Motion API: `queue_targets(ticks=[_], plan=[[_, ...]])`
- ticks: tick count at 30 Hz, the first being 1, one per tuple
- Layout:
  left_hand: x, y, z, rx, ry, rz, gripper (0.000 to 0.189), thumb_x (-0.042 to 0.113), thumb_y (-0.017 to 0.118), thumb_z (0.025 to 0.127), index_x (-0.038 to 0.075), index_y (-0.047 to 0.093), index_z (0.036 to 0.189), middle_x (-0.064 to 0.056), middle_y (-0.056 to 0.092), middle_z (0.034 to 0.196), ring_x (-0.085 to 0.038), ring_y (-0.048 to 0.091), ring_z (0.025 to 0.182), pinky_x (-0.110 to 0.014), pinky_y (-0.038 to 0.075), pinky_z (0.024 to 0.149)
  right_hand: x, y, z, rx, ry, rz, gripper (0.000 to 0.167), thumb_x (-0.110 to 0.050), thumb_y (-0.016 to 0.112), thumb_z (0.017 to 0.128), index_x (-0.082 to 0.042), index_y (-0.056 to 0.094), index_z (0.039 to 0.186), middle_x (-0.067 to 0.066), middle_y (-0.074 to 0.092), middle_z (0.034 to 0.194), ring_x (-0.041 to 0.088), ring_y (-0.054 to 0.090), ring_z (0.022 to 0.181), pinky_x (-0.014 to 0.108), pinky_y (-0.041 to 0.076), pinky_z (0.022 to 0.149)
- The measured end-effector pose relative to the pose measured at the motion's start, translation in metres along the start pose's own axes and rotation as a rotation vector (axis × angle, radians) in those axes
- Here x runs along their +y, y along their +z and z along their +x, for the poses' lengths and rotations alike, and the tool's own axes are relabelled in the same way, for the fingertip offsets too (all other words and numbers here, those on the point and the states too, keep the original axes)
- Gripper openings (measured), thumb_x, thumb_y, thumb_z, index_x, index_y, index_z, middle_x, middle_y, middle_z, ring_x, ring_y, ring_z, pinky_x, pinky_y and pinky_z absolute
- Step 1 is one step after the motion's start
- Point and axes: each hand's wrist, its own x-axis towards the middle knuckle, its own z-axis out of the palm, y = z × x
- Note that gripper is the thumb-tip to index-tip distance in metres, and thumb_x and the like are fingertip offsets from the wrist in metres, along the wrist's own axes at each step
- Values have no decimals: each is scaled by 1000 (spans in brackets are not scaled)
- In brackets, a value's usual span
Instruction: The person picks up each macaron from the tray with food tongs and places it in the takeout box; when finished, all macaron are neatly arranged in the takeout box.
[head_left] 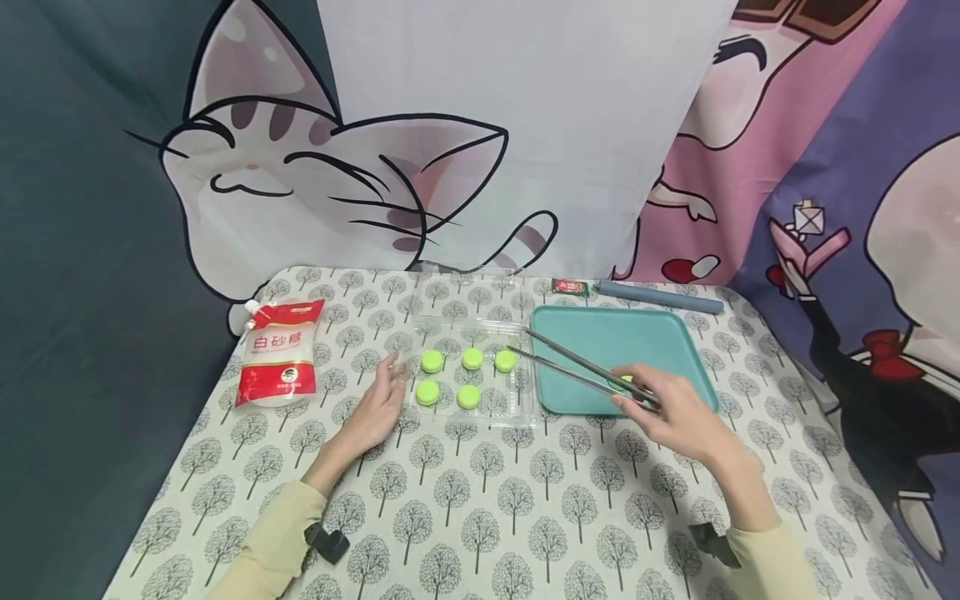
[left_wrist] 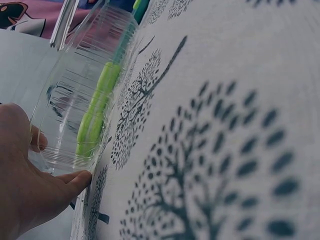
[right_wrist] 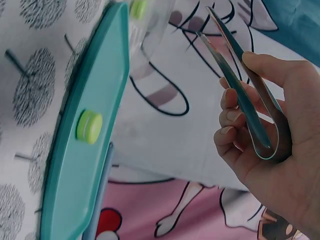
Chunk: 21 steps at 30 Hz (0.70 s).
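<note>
Where a cartoon-cat backdrop (head_left: 600,108) hangs behind everything, the table (head_left: 562,500) in its tree-print cloth runs right up to it, with most of the things gathered toward the far half. A teal tray (head_left: 637,333) lies on the right, its near part crossed by the person's hand and tool. Just beside it sits a clear plastic container (head_left: 517,400), its lid tipped back toward the backdrop. Well apart on the left lies a red-and-white sugar bag (head_left: 277,354), out of the way of either hand.

The left hand (head_left: 378,404) reaches forward to the container's left edge, fingers loose rather than clenched, touching the clear wall. The right hand (head_left: 678,412) comes in over the tray, thumb on one side, curled fingers on the other, grasping metal tongs (right_wrist: 243,107). They slant leftward, arms apart, bare tips over the container's right side.

Behind the tray lie a blue-grey rod (head_left: 660,298) and, at its left end, a small packet (head_left: 570,287). Smallest are the green macarons (head_left: 472,359): five in the container (three behind, two in front, tidy enough), while a lone macaron (right_wrist: 90,126) rests on the tray, partly hidden from above by the tongs.
</note>
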Motion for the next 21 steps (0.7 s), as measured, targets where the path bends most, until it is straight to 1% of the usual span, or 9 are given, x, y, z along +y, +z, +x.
queue_targets(ticks=[4,6,10,17,21], plan=[[-1,0,0,1,-2,-3,58,16,32,110,4,8,161,-28,33,160,-44,39,145,-59,23,124,9,-6,-10,51,5,-36,34,-8,73,90,-7,65,123,-6,66,81,-1,55,63,21,52,53],[-1,1,0,-2,1,-1,58,16,32,110,4,7,161,-28,33,160,-45,39,145,-60,23,124,13,-9,-16,70,22,-54,34,-8,73,90,-7,65,123,-7,62,78,-2,50,60,21,48,50],[-2,1,0,-4,3,-3,58,15,32,110,4,7,161,-28,32,160,-45,39,145,-61,24,123,19,-14,-28,99,67,-74,35,-9,73,90,-8,65,123,-8,57,73,-1,45,57,20,43,47],[-1,1,-1,1,-3,-1,58,16,32,109,5,8,161,-27,33,160,-45,39,145,-60,24,123,29,-20,-51,136,129,-108,37,-10,74,90,-10,65,125,-9,55,73,0,44,59,21,39,50],[-2,1,-1,6,2,3,58,16,32,109,4,8,161,-28,34,159,-46,40,144,-61,23,124,36,-21,-64,159,159,-130,37,-11,75,89,-8,66,124,-8,54,73,0,42,59,21,37,50]])
